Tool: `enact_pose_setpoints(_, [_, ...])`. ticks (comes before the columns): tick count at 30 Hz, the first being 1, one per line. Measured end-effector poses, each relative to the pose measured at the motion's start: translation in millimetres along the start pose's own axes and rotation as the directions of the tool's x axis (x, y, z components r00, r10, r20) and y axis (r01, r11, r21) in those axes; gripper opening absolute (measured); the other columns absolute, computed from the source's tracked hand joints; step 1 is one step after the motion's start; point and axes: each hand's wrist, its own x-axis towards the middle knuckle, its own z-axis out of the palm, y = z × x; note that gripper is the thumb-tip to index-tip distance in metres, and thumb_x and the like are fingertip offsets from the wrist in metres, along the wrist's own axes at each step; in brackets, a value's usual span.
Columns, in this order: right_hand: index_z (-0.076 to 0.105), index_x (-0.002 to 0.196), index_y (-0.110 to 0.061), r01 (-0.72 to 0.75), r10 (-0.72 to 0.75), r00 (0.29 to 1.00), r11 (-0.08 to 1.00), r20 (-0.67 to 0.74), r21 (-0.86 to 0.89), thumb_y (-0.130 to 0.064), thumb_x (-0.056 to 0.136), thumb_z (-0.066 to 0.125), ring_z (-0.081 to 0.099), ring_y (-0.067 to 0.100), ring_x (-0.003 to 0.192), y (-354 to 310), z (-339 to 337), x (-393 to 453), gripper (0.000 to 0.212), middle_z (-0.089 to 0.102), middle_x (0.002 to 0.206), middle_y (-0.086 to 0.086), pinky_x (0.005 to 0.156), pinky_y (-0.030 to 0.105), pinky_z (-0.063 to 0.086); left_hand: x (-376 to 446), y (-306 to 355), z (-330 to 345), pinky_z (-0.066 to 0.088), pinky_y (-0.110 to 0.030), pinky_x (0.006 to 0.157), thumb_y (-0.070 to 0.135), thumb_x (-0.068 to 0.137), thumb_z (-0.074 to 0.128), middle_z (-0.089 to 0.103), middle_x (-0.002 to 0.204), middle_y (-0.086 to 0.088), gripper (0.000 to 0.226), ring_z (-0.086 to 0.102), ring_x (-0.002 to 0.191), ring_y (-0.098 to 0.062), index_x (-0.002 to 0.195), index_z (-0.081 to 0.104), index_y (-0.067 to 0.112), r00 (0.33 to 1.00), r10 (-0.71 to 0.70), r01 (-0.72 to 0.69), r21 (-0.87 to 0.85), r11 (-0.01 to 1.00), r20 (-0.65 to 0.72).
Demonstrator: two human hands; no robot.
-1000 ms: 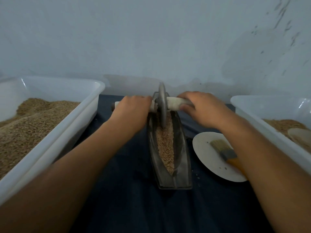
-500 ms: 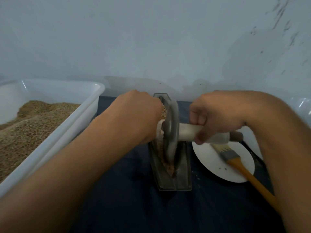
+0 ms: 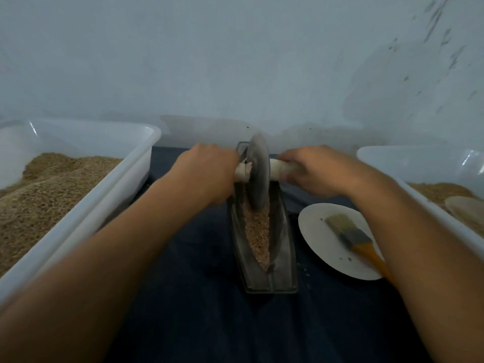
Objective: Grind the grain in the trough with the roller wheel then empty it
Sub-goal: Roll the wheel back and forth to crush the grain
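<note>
Grain half-ground, wheel at far end of trough

Head view: grain lies in trough, mid-cloth. Roller wheel stands upright at far end. Left hand and right hand curl round the axle handles. Advice: press evenly, keep wheel vertical, stroke full length

We seem to be in a plain grain-processing workroom: a stained pale wall, a dark-covered worktop, white plastic tubs heaped with grain, and a boat-shaped metal grinding trough
</note>
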Motion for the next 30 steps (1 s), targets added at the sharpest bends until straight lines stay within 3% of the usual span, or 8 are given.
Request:
enact_pose_setpoints(6, [0.055,0.133,-0.031,-0.014,0.018,0.989,1.000,-0.147,0.028,-0.035,0.098,0.055,0.060,0.028,0.106,6,18,6,0.035,0.065,0.122,0.006,0.084,0.045,0.052,7,6,16,0.041,-0.035,0.065,0.023,0.094,0.052,0.063,0.103,-0.001,0.021,0.061,0.089,-0.027,0.115,0.053,0.023,0.984,0.003,0.001,0.021,1.000,-0.180])
enact_pose_setpoints(9, [0.059,0.125,-0.034,-0.023,0.022,0.998,1.000,-0.066,-0.013,-0.039,0.091,0.064,0.055,0.020,0.095,4,3,2,0.035,0.065,0.116,-0.001,0.073,0.033,0.043,5,3,6,0.049,-0.039,0.074,0.025,0.092,0.054,0.063,0.101,-0.003,0.019,0.059,0.089,-0.026,0.111,0.054,0.025,0.995,0.001,-0.003,-0.016,1.000,-0.096])
enact_pose_setpoints(12, [0.056,0.098,-0.041,-0.005,0.009,0.999,0.997,0.049,-0.077,-0.046,0.078,0.077,0.054,0.013,0.089,-8,-18,-9,0.030,0.062,0.105,-0.013,0.061,0.029,0.037,-5,2,-11,0.051,-0.038,0.079,0.030,0.088,0.060,0.064,0.099,-0.002,0.020,0.060,0.091,-0.025,0.107,0.059,0.026,0.999,0.031,-0.031,0.035,0.999,0.011])
enact_pose_setpoints(15, [0.055,0.084,-0.038,0.000,0.022,0.982,0.993,0.186,-0.116,-0.053,0.066,0.084,0.055,0.007,0.078,-23,-34,-26,0.038,0.058,0.088,-0.017,0.056,0.030,0.039,-19,10,-29,0.051,-0.035,0.076,0.033,0.084,0.060,0.063,0.092,0.001,0.014,0.058,0.083,-0.021,0.096,0.062,0.026,0.994,0.089,-0.094,0.070,0.993,0.064])
enact_pose_setpoints(18, [0.056,0.085,-0.039,0.030,0.016,0.963,0.985,0.268,-0.169,-0.054,0.066,0.084,0.054,0.005,0.078,-35,-45,-39,0.037,0.056,0.089,-0.017,0.059,0.030,0.045,-32,18,-45,0.044,-0.029,0.069,0.038,0.081,0.063,0.061,0.084,0.006,0.017,0.056,0.078,-0.016,0.094,0.062,0.027,0.983,0.124,-0.140,0.116,0.983,0.132])
enact_pose_setpoints(21, [0.055,0.084,-0.042,0.056,-0.007,0.959,0.985,0.284,-0.165,-0.055,0.066,0.083,0.054,0.004,0.081,-41,-52,-45,0.036,0.055,0.090,-0.019,0.064,0.030,0.048,-42,21,-55,0.042,-0.029,0.068,0.045,0.080,0.066,0.052,0.075,0.009,0.022,0.053,0.073,-0.014,0.090,0.058,0.028,0.978,0.122,-0.142,0.109,0.984,0.171])
enact_pose_setpoints(25, [0.062,0.093,-0.044,0.071,-0.037,0.958,0.991,0.283,-0.114,-0.059,0.069,0.079,0.059,0.003,0.081,-36,-50,-43,0.033,0.060,0.091,-0.020,0.071,0.034,0.055,-35,21,-46,0.036,-0.027,0.065,0.033,0.087,0.066,0.046,0.071,0.007,0.020,0.042,0.061,-0.010,0.080,0.049,0.023,0.972,0.096,-0.122,0.113,0.986,0.213])
enact_pose_setpoints(30, [0.053,0.095,-0.046,0.061,-0.054,0.990,0.997,0.132,-0.049,-0.050,0.084,0.069,0.052,0.003,0.078,-14,-22,-15,0.020,0.057,0.090,-0.018,0.060,0.030,0.039,-12,12,-21,0.039,-0.030,0.070,0.025,0.091,0.056,0.062,0.094,0.001,0.015,0.050,0.077,-0.018,0.104,0.063,0.020,0.989,0.097,-0.108,0.097,0.989,0.114])
